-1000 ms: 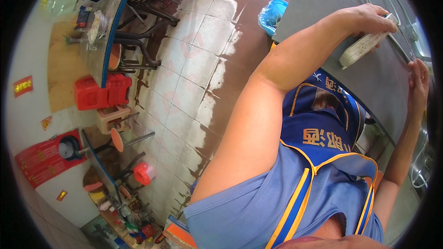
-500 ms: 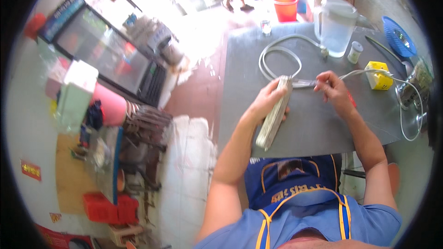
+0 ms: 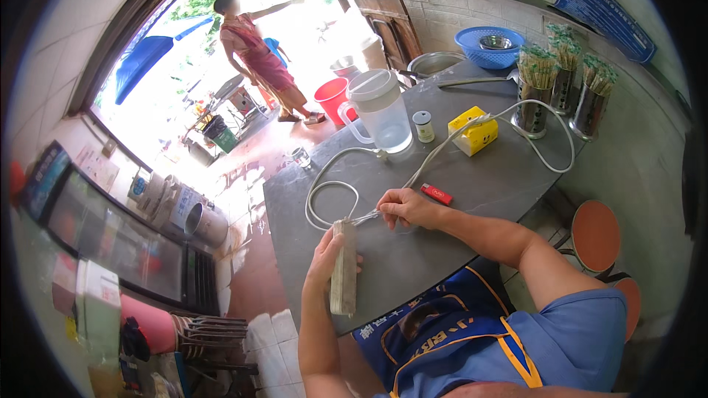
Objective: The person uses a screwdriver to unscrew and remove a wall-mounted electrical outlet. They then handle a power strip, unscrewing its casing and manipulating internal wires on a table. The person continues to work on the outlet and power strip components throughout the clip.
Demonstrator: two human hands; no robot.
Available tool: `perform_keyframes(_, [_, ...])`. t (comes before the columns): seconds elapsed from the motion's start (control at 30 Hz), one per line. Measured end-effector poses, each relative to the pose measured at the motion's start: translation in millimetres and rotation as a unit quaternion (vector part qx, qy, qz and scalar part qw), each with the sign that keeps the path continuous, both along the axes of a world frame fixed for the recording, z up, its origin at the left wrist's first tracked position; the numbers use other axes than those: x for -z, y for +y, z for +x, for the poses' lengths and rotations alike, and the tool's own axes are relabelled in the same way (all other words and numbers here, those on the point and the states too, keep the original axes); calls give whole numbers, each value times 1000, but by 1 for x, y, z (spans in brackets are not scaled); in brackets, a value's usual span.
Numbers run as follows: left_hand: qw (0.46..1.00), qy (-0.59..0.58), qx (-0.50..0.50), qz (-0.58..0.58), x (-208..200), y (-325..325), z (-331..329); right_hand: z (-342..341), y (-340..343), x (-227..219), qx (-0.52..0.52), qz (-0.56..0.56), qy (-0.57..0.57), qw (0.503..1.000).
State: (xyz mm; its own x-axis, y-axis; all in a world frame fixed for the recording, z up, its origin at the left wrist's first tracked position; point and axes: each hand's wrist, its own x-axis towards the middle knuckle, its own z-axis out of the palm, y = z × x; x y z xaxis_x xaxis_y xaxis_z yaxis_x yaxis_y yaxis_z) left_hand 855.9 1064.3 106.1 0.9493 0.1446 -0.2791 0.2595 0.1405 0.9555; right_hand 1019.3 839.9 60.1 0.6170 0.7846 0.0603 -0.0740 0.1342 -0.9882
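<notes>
My left hand (image 3: 322, 256) is wrapped round a long, worn off-white power strip (image 3: 344, 280), tilted up off the grey table, its far end toward the middle. Pale cord (image 3: 316, 190) runs from that end and lies in a loop on the table. Just right of the strip's end, my right hand (image 3: 408, 208) has its fingers pinched together at the bunched cord; their tips partly hide what they grip. More cord stretches from there past a yellow tissue packet (image 3: 474, 133) to the right. Beside my right wrist lies a red lighter (image 3: 436, 194).
On the grey table (image 3: 413, 273) stand a lidded water jug (image 3: 380, 114), a small white jar (image 3: 423, 127), a glass (image 3: 301, 158) and steel holders of skewers (image 3: 532, 107). A blue basket (image 3: 490, 44) sits behind. Stools (image 3: 596, 234) stand right; a person (image 3: 258, 66) stands outside the doorway.
The view has swung up and to the right, bringing in the doorway, skewer holders and stools. Both hands stay at the power strip and cord, the right one close to the strip's end.
</notes>
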Motion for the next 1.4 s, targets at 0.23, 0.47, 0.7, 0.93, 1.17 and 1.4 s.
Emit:
perform_keyframes(0.23, [1000, 4, 2, -5, 1, 4, -4, -3, 3, 4, -3, 21, -5, 1000])
perform_keyframes(0.47, [997, 2, 9, 72, -7, 12, -3, 4, 1, 5, -44, -19, 67, 997])
perform_keyframes(0.7, [929, 2, 24, 368, -3, 23, 6, 15, 0, 7, 27, -56, -30, 998])
perform_keyframes(0.93, [753, -20, 51, 656, -16, -17, 14, 16, -4, 12, 89, -103, -135, 981])
perform_keyframes(1.17, [774, -65, 37, 629, -3, 13, 23, 14, -3, 4, 63, -57, -29, 996])
perform_keyframes(1.4, [995, 6, -8, 95, -19, 18, 15, 16, -6, 3, 15, 29, 171, 985])
